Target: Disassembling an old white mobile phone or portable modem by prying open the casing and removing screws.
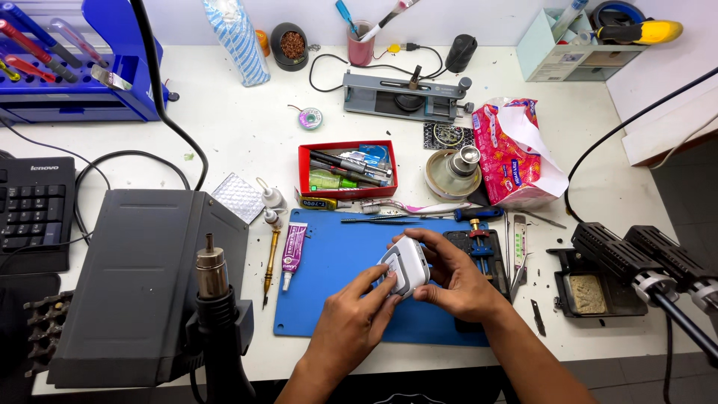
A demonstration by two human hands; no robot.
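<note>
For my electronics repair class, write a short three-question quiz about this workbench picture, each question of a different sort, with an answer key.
1. True or false: both hands hold the small white device above the blue mat.
2. Which thing lies on the blue mat left of the hands? A) the purple-labelled glue tube B) the red tray C) the keyboard
3. Fill in: the pink tissue pack sits at the ____ of the red tray.

Key
1. True: the left hand and right hand both grip it.
2. A
3. right
</note>
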